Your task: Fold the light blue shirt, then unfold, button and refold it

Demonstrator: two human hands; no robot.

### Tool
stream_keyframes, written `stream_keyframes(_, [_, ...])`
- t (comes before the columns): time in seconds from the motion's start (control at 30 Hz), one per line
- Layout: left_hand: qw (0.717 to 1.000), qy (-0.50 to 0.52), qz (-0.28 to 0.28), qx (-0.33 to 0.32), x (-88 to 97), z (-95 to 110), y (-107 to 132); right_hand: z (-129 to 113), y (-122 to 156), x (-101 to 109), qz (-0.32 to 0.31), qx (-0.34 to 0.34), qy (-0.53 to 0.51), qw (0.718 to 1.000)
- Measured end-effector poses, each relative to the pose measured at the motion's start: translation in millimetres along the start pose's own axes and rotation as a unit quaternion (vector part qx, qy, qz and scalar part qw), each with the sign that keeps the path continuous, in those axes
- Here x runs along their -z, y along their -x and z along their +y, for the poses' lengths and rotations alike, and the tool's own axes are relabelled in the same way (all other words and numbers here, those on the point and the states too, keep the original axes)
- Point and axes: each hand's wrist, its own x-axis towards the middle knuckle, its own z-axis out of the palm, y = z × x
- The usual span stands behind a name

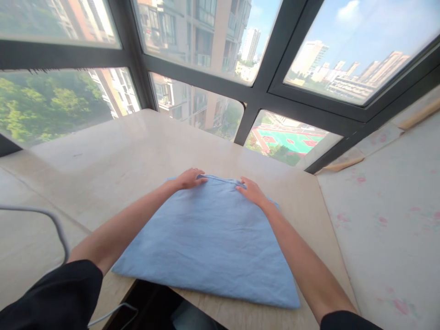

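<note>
A light blue cloth (216, 238), folded into a wide flat shape with slight creases, lies on the pale stone ledge (113, 146). At its far edge, where a rolled or gathered fold shows, my left hand (190, 178) grips the left part between thumb and fingers. A ring is on one of its fingers. My right hand (252, 190) pinches the same edge farther to the right. Both arms reach forward along the sides of the cloth, and its near edge spreads wide toward me. The fingertips under the fold are partly hidden.
Dark-framed windows (202, 75) rise behind the ledge. A wall with flowered paper (385, 229), peeling near the frame, stands on the right. A white cable (58, 224) curves at the left. Below the ledge's near edge is a dark surface (154, 307).
</note>
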Motion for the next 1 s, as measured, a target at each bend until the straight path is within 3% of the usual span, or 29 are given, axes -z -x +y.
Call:
stream_keyframes(0.1, [0.998, 0.048, -0.014, -0.038, 4.6, -9, -1, 3, -1, 3, 0.025, 0.060, -0.047, 0.997])
stream_keyframes(0.23, [0.992, 0.108, 0.020, -0.065, 7.3, -7, 4, 2, 10, 2, 0.103, 0.132, -0.150, 0.974])
stream_keyframes(0.43, [0.976, 0.207, 0.005, -0.064, 19.6, 7, 8, 7, 12, -7, 0.210, 0.112, -0.278, 0.931])
stream_keyframes(0.5, [0.973, 0.225, -0.002, -0.060, 23.7, 10, 5, 11, 8, -9, 0.190, 0.084, -0.327, 0.922])
stream_keyframes(0.6, [0.965, 0.254, -0.037, -0.055, 25.9, 15, -1, 17, 2, -8, 0.098, 0.043, -0.387, 0.916])
stream_keyframes(0.7, [0.961, 0.263, -0.071, -0.054, 24.7, 21, -10, 20, -2, -1, 0.004, 0.011, -0.395, 0.919])
stream_keyframes(0.77, [0.968, 0.236, -0.070, -0.059, 24.0, 26, -15, 18, -3, 5, -0.027, -0.011, -0.375, 0.927])
stream_keyframes(0.9, [0.966, 0.220, -0.076, -0.109, 25.6, 34, -19, 7, -4, 15, -0.021, 0.026, -0.318, 0.947])
stream_keyframes(1.0, [0.953, 0.263, -0.061, -0.137, 22.6, 34, -19, 4, -6, 14, 0.009, 0.061, -0.328, 0.943])
